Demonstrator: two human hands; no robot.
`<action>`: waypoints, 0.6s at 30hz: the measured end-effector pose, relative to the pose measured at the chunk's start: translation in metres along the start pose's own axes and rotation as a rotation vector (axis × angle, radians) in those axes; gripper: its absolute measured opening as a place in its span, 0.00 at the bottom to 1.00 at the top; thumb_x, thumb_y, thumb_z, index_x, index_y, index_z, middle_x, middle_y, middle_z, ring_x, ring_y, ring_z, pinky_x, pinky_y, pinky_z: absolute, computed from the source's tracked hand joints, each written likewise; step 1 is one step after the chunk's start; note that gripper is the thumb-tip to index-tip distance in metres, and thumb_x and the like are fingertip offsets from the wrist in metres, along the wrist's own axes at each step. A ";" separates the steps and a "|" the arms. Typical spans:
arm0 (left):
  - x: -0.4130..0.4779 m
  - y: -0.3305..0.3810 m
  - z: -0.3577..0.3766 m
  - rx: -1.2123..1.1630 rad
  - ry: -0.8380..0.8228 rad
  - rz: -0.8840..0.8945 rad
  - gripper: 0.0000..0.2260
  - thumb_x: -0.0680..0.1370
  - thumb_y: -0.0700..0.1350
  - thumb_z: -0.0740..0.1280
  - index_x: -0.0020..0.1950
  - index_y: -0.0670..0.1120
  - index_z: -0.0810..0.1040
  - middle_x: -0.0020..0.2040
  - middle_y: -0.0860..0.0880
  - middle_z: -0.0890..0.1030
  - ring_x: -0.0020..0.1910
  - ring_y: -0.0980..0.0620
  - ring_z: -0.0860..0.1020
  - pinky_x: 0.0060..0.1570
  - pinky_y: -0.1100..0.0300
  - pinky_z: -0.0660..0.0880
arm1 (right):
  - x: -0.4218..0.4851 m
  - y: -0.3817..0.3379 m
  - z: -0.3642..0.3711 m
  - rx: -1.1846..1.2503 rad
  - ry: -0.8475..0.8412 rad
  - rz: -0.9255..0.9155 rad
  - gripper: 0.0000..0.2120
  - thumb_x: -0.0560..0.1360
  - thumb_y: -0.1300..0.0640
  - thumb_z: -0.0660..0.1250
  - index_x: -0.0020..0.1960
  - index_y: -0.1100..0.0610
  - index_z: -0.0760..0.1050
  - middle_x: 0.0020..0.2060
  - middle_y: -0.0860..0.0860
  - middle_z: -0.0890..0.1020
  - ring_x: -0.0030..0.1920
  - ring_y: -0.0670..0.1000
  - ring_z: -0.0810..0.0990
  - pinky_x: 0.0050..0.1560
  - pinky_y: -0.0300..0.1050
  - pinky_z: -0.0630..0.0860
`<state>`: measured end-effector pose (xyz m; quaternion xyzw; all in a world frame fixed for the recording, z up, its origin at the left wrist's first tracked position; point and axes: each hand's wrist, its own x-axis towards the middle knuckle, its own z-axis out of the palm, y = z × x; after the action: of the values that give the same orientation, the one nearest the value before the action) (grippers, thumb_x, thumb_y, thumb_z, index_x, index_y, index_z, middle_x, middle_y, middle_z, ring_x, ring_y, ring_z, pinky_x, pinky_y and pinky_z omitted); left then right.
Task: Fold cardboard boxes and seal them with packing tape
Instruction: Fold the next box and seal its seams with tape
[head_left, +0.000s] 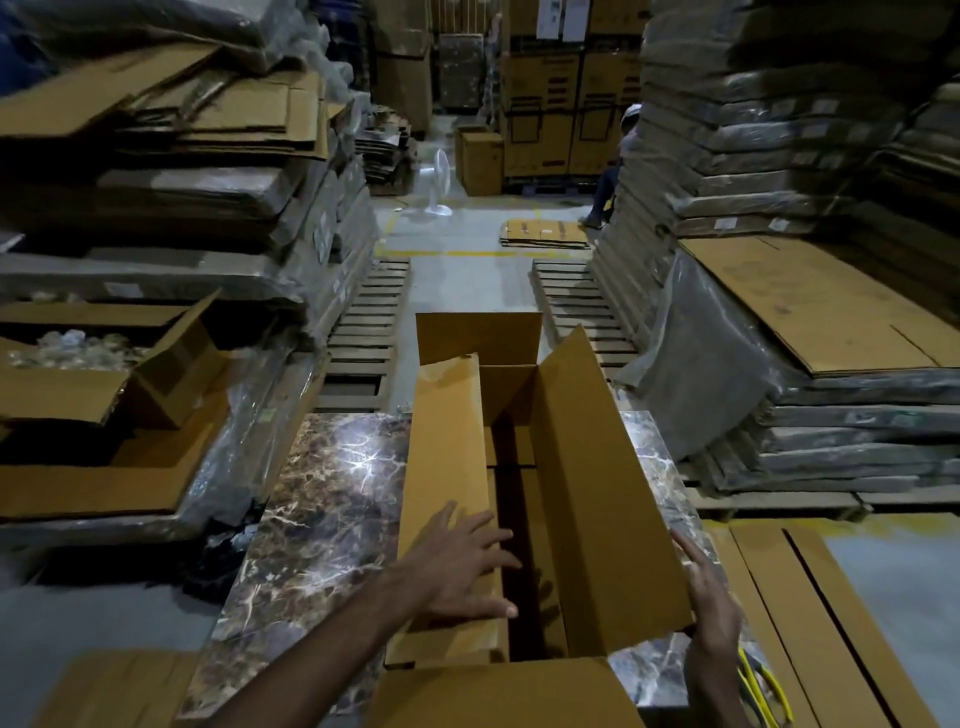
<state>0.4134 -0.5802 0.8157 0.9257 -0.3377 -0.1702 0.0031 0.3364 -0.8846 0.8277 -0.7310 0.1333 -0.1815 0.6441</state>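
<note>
one long cardboard box lies lengthwise on the marble-look bench, top flaps all open. left hand lies flat, fingers spread, pressing the left long flap inward; grips nothing. right hand, fingers straight, touches the outer face of the raised right long flap, no grip either. imo near end flap & far end flap shd go down 1st, then long ones meeting edge to edge at centre for a clean tape seam. yellow-handled tool near right; no tape seen.
</note>
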 end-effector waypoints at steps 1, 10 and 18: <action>0.004 0.003 0.001 0.024 -0.037 -0.008 0.35 0.77 0.77 0.54 0.76 0.57 0.70 0.84 0.51 0.57 0.84 0.48 0.47 0.75 0.30 0.38 | -0.018 0.006 0.014 -0.047 -0.041 0.005 0.19 0.79 0.36 0.66 0.69 0.37 0.76 0.70 0.46 0.77 0.69 0.50 0.76 0.62 0.55 0.78; -0.053 -0.011 -0.018 -0.282 0.331 -0.219 0.27 0.74 0.74 0.61 0.57 0.54 0.79 0.80 0.57 0.63 0.82 0.57 0.53 0.78 0.42 0.62 | -0.004 0.024 -0.005 -0.216 -0.026 0.118 0.28 0.78 0.63 0.73 0.74 0.47 0.71 0.60 0.49 0.78 0.60 0.54 0.78 0.58 0.54 0.81; -0.171 -0.089 0.073 -0.257 0.397 -0.466 0.25 0.72 0.61 0.61 0.69 0.78 0.67 0.76 0.67 0.68 0.80 0.42 0.63 0.68 0.31 0.68 | 0.010 0.088 -0.034 -1.094 -0.351 -0.251 0.39 0.75 0.59 0.71 0.81 0.43 0.60 0.82 0.50 0.60 0.78 0.60 0.66 0.71 0.64 0.70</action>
<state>0.3236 -0.3965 0.7900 0.9852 -0.0852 -0.0237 0.1467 0.3340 -0.9307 0.7445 -0.9865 0.0113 -0.0373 0.1591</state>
